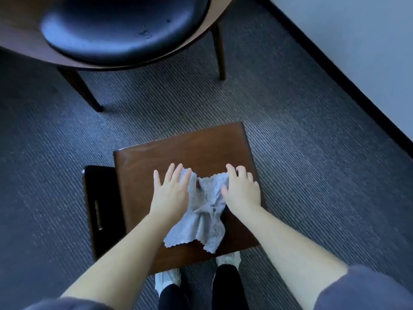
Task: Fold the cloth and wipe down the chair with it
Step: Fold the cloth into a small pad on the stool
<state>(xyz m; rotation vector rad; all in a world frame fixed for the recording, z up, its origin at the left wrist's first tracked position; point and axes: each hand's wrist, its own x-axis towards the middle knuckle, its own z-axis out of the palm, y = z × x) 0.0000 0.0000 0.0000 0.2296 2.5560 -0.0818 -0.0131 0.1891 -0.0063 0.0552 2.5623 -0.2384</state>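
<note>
Chair point(125, 30): far left, with a black shiny seat on a brown wooden shell. The top edge of the view cuts it off, and only two of its legs show.
Black panel point(100, 209): just beside the left edge of the table, lower than it, with a narrow slot. What it is, I cannot make out.
Left hand point(172, 193): fingers straight and spread, lying flat on the left edge of the cloth and on the table. It is not gripping anything.
Cloth point(205, 215): pale grey with a zigzag edge, crumpled and unfolded, in the middle of the table between the two hands. Its near corners hang towards the near edge.
Table point(190, 148): small, brown wood, square top, standing on the carpet. Its legs are hidden under the top.
Right hand point(242, 191): fingers bent, resting on the far right corner of the cloth. The hand covers that corner, so I cannot tell whether it pinches the cloth.
Feet point(228, 258): in pale coverings, partly hidden under the near edge of the table.
Wall point(357, 41): pale, far right, with a dark strip along its base.
</note>
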